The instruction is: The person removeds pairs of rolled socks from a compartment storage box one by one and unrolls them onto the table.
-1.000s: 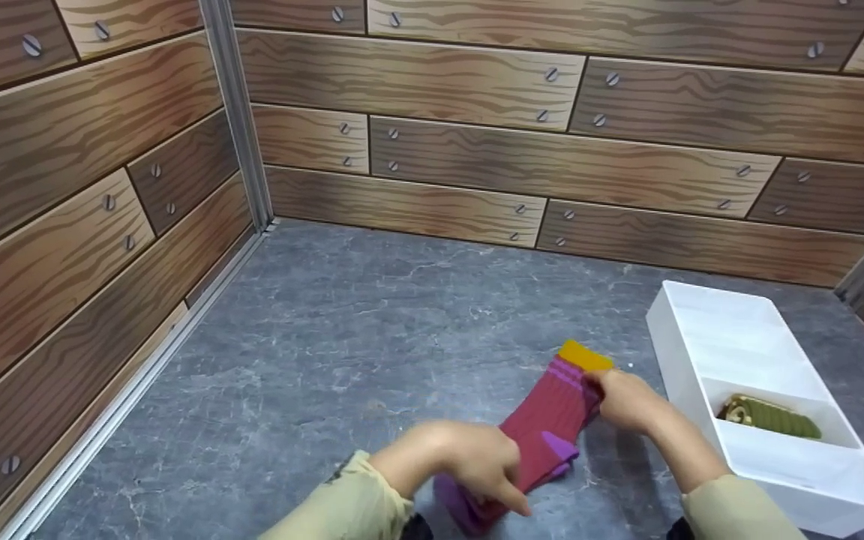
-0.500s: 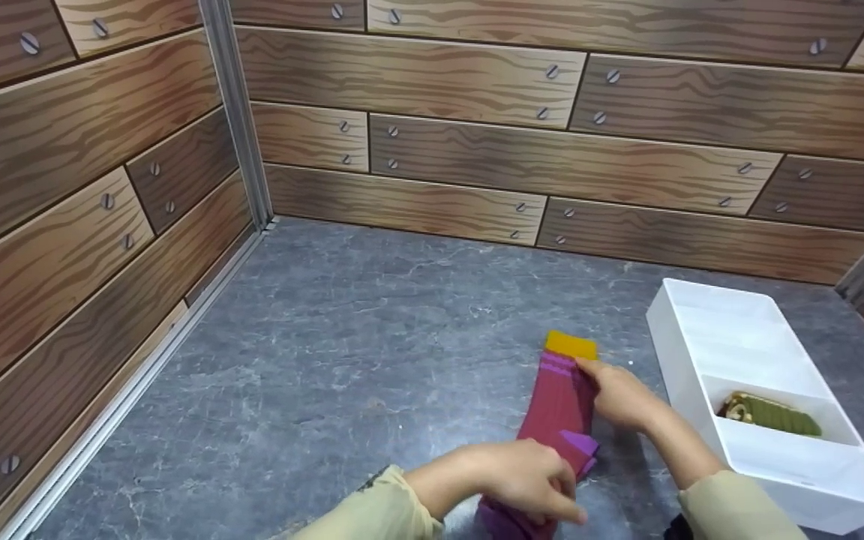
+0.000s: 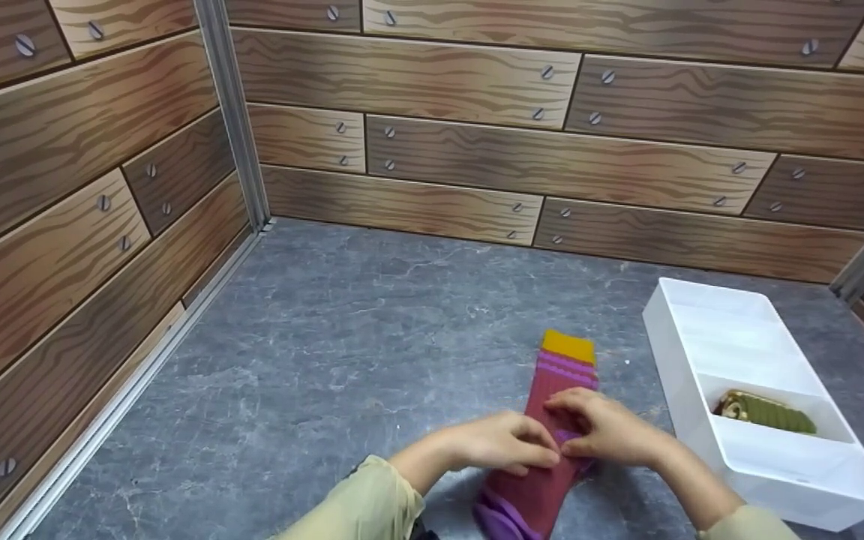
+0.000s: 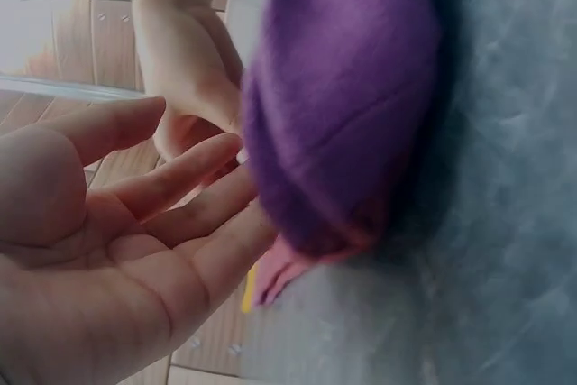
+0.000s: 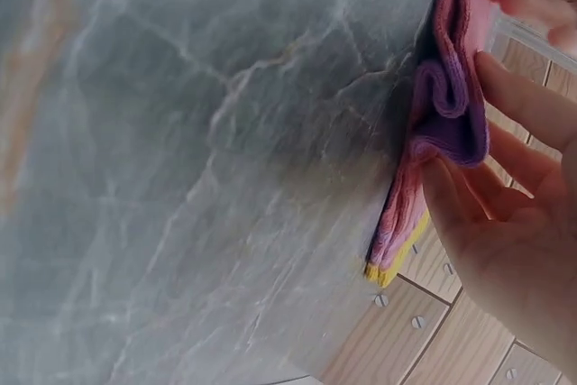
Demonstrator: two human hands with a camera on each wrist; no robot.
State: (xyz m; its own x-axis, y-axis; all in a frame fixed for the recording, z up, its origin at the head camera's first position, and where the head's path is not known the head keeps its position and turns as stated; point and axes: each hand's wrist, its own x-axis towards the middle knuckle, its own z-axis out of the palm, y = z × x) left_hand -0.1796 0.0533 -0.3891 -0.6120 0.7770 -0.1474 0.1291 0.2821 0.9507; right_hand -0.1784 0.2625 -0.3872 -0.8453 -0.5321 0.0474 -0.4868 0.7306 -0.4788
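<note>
A pair of wine-red socks [image 3: 542,487], one on top of the other, lies lengthwise on the grey tabletop. The yellow cuff [image 3: 568,346] points away, and the purple toes [image 4: 347,87] face the near edge. My left hand [image 3: 503,444] reaches over the middle of the socks, its fingers extended and their tips at the fabric in the left wrist view. My right hand [image 3: 612,431] holds the purple heel [image 5: 455,128] between thumb and fingers. The thumb is on the toe side and the fingers are on the cuff side.
To the right stands a white divided box [image 3: 724,315], with a rolled green sock [image 3: 773,414] in one compartment. Wood-patterned panels [image 3: 402,82] wall the back and left. A metal rail [image 3: 139,375] runs along the left edge.
The socks have swung straighter, their toe end shifting right. My left hand has moved right and up. My right hand has come down from near the cuff to the heel.
</note>
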